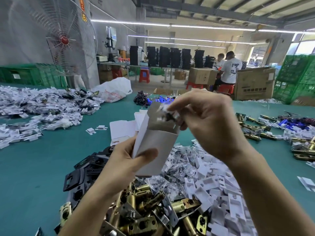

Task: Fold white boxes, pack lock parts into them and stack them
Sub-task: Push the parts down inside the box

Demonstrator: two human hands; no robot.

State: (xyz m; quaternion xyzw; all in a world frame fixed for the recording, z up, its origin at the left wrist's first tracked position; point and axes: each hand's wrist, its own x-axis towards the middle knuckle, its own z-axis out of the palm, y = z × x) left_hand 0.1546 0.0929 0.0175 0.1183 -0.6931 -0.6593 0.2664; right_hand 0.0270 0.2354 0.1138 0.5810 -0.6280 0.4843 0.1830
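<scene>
A: What's on the table [34, 176]?
B: Teal top. Near edge, centre: heap of brass latches [144, 217]. Black plates [88, 171] touch it on the left-edge side. White plastic inserts [213, 189] on the other side, mixed with clear bags.
A: Further out?
B: Flat box blanks [122, 128] mid-table, two loose white pieces [95, 129] just beside them. Toward the far left corner: wide spread of bagged white parts [47, 103]. Far edge: white plastic bag [114, 91], wire bundle [153, 99] near it. Right edge: scattered latches [255, 128].
</scene>
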